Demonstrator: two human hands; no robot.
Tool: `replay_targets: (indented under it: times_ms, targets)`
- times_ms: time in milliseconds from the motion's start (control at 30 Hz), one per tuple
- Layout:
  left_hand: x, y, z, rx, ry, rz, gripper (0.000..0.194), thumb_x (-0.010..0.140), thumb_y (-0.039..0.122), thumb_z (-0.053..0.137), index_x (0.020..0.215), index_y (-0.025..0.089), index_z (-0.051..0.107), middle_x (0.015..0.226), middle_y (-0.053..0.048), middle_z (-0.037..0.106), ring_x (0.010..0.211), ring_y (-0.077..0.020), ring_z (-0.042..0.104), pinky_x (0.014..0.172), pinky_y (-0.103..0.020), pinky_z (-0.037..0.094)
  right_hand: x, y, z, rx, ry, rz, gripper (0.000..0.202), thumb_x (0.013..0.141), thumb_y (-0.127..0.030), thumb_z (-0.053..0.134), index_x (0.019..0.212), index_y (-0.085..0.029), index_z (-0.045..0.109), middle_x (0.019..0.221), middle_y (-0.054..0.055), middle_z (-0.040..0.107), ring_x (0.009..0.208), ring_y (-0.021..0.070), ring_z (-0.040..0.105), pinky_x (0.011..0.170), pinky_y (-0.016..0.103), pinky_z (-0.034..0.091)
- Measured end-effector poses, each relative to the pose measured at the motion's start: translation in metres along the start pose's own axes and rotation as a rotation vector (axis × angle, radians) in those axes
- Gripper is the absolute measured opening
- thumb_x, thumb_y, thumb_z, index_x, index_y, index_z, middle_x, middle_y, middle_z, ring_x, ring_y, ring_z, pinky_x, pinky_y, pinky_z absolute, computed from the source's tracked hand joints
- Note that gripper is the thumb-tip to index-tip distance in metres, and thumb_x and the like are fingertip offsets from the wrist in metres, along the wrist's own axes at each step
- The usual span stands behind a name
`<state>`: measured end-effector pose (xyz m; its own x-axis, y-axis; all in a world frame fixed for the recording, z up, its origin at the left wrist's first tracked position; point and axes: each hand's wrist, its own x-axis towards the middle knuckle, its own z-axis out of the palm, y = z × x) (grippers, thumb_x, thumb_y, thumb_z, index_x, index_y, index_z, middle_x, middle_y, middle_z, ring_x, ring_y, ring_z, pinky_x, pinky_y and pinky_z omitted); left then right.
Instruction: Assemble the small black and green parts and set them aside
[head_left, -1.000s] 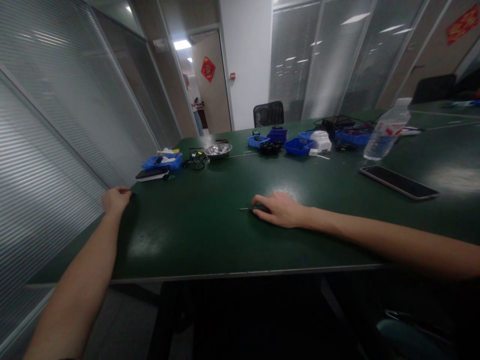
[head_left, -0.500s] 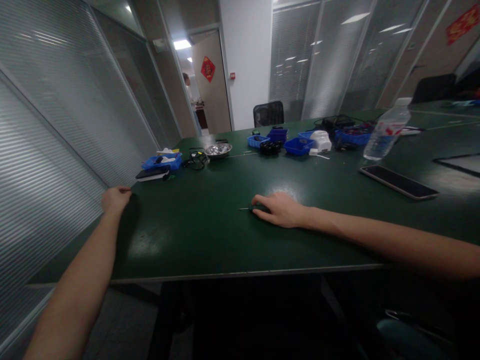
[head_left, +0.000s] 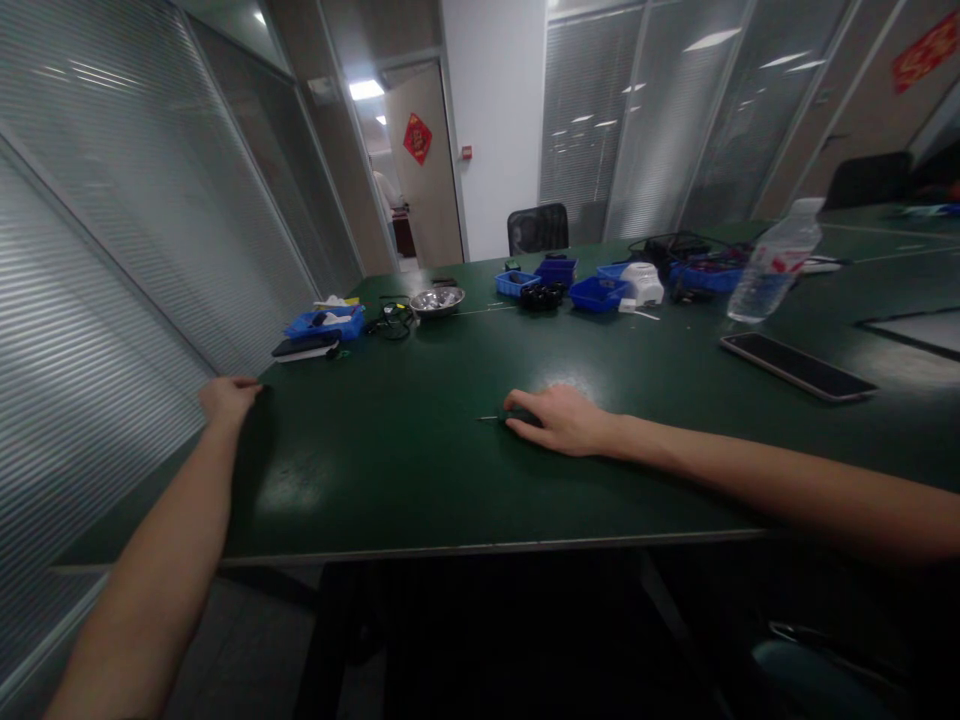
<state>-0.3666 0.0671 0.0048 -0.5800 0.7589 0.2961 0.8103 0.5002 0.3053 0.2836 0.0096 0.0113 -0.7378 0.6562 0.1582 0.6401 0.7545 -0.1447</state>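
Note:
My right hand (head_left: 559, 420) rests on the green table (head_left: 390, 470) near its middle. Its thumb and fingers are closed around the dark end of a small screwdriver-like tool, whose thin metal shaft (head_left: 488, 418) points left along the tabletop. At the table's left edge is my left hand (head_left: 229, 402), its fingers pinched together; whatever they may hold is too small or hidden to name.
Behind my left hand sit a blue tray (head_left: 326, 323) and a dark notebook (head_left: 306, 347). Farther back are a metal bowl (head_left: 437, 301) and blue bins (head_left: 598, 294). A bottle (head_left: 776, 262) and a phone (head_left: 796, 366) lie right.
Both hands hold nearly the same places; my left hand has shifted very slightly left. The person beyond the doorway has moved.

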Motion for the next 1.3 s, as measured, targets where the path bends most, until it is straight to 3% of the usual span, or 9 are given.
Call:
replay_targets:
  times_ms: [200,533,767,1300]
  targets:
    - [-0.001,0.004,-0.001,0.009,0.005,-0.100,0.035,0.092,0.033,0.071,0.116,0.009,0.083,0.108,-0.014,0.082,0.097,-0.0278,0.074,0.093,-0.035,0.055,0.000,0.002,0.002,0.006,0.011,-0.008,0.039,0.111,-0.050,0.047,0.131,-0.021,0.064,0.086,0.005,0.074,0.069,0.0206,0.063,0.064,0.031,0.031]
    - [-0.005,0.006,-0.003,0.045,-0.006,-0.078,0.038,0.094,0.034,0.067,0.119,0.009,0.083,0.104,-0.014,0.082,0.094,-0.0271,0.074,0.094,-0.036,0.054,0.000,0.002,0.002,0.016,0.013,-0.019,0.039,0.111,-0.050,0.047,0.130,-0.021,0.065,0.085,0.005,0.073,0.067,0.0196,0.061,0.063,0.031,0.031]
    - [-0.008,0.010,-0.001,0.144,-0.010,0.023,0.035,0.096,0.028,0.061,0.116,0.008,0.082,0.117,-0.022,0.078,0.110,-0.0339,0.069,0.104,-0.045,0.052,-0.001,0.002,0.002,0.001,0.027,-0.023,0.039,0.111,-0.049,0.047,0.130,-0.020,0.065,0.082,0.005,0.072,0.066,0.0197,0.060,0.063,0.031,0.030]
    - [-0.020,0.026,-0.006,0.296,-0.050,0.080,0.035,0.096,0.023,0.057,0.118,0.006,0.079,0.129,-0.029,0.071,0.122,-0.0454,0.065,0.098,-0.056,0.055,0.000,-0.002,-0.001,0.004,0.001,-0.009,0.039,0.111,-0.049,0.046,0.131,-0.020,0.065,0.082,0.005,0.073,0.066,0.0198,0.061,0.063,0.031,0.032]
